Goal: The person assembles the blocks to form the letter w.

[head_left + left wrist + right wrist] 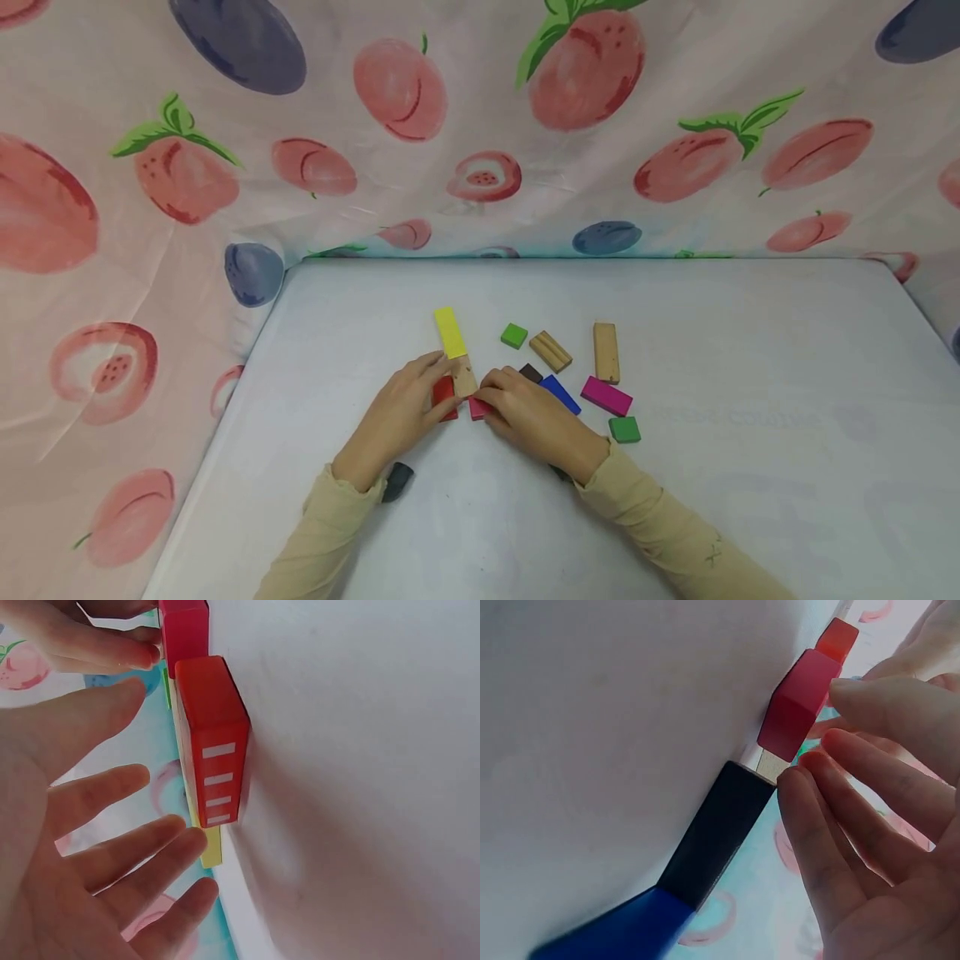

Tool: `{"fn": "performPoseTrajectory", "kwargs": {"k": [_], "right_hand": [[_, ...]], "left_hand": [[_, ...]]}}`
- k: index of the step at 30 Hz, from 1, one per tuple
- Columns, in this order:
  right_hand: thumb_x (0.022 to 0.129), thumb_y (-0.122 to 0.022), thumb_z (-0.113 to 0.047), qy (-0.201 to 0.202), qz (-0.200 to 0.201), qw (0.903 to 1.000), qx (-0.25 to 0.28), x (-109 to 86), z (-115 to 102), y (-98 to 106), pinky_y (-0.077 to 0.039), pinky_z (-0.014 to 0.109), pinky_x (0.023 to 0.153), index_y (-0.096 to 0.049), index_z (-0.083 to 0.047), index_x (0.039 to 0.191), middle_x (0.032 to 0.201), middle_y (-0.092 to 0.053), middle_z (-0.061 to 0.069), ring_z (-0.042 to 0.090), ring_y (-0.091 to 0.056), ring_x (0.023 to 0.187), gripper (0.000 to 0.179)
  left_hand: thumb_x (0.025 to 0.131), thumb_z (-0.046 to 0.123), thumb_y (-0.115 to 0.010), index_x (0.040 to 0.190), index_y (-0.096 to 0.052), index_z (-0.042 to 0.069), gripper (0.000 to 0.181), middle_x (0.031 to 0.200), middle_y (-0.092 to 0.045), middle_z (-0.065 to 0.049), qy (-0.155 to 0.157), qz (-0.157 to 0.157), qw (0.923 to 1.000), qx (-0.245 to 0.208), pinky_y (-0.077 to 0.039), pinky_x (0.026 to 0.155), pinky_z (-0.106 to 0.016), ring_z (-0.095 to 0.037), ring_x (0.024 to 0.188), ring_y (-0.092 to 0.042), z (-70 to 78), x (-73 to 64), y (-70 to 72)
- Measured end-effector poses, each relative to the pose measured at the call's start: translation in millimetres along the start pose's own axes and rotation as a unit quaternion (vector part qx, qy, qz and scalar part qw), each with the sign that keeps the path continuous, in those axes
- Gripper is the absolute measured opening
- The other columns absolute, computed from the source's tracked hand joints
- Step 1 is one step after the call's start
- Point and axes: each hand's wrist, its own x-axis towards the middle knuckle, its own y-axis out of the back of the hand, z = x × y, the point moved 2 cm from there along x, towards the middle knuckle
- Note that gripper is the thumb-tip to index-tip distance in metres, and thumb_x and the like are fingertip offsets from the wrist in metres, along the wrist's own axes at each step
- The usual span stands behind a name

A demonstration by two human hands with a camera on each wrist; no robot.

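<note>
A red block (217,742) with white stripes on one end sits beside a pale wooden block (465,377). My left hand (401,408) hovers around this red block with fingers spread and thumb apart from the others, holding nothing. Just right of it is a pinkish-red block (799,705). My right hand (532,412) reaches over that block, and its thumb and fingertips, mostly straight, are right at the block's upper edge. A yellow block (450,332) extends in line beyond the wooden one. Fingers hide part of both red blocks in the head view.
Right of my hands lie a black block (716,832), a blue block (561,394), a magenta block (607,396) and a green block (624,429). Farther back are another green block (513,336), a grooved wooden block (551,351) and a plain wooden one (607,352). Fruit-patterned cloth (480,100) rises behind.
</note>
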Motion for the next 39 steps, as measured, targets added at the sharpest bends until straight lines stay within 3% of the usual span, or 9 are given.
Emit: {"fn": "performPoseTrajectory", "kwargs": {"k": [7,17,23,31,39], "right_hand": [[0.086,-0.079,-0.016,0.006,0.011,0.9999,-0.008,-3.4,0.9,2.7,-0.057,0.025,0.084,-0.073,-0.007,0.115,0.108,-0.066,0.002,0.015,-0.059,0.102,0.031],[0.085,-0.078,-0.012,-0.003,0.016,0.9998,-0.009,-10.0,10.5,6.9,-0.057,0.029,0.089,-0.073,-0.008,0.113,0.11,-0.066,0.004,0.018,-0.058,0.105,0.029],[0.084,-0.079,-0.01,-0.005,0.021,0.9996,-0.019,-13.0,17.9,6.0,-0.056,0.029,0.09,-0.074,-0.008,0.108,0.108,-0.066,0.003,0.017,-0.059,0.103,0.024],[0.083,-0.08,-0.01,-0.016,0.018,0.9996,-0.012,-14.2,21.4,7.9,-0.058,0.028,0.087,-0.075,-0.008,0.106,0.109,-0.067,0.002,0.017,-0.059,0.104,0.024],[0.083,-0.08,-0.007,-0.009,0.032,0.9994,-0.006,-17.3,27.7,10.1,-0.058,0.028,0.085,-0.075,-0.007,0.104,0.106,-0.067,0.003,0.017,-0.059,0.102,0.022]], "left_hand": [[0.086,0.03,-0.079,0.133,-0.062,0.012,0.052,0.129,-0.062,-0.007,0.009,-0.013,0.9999,0.005,-0.051,0.101,-0.042,-0.025,0.118,-0.059,-1.0,-6.2,1.9],[0.082,0.031,-0.083,0.133,-0.063,0.012,0.058,0.131,-0.062,-0.005,0.01,-0.032,0.9994,0.011,-0.049,0.103,-0.043,-0.025,0.121,-0.058,-3.2,-12.0,-0.2],[0.078,0.023,-0.086,0.133,-0.062,0.011,0.061,0.133,-0.061,-0.005,0.011,-0.04,0.9991,-0.001,-0.048,0.105,-0.043,-0.025,0.124,-0.056,-4.7,-13.3,0.1],[0.079,0.022,-0.085,0.13,-0.064,0.012,0.056,0.128,-0.064,-0.003,0.005,-0.03,0.9995,0.002,-0.052,0.101,-0.039,-0.022,0.119,-0.059,-6.6,-11.3,0.4],[0.082,0.026,-0.083,0.13,-0.064,0.013,0.053,0.125,-0.065,-0.003,-0.01,0.003,0.9999,-0.004,-0.054,0.097,-0.038,-0.02,0.114,-0.06,-5.0,-6.2,7.4]]}}
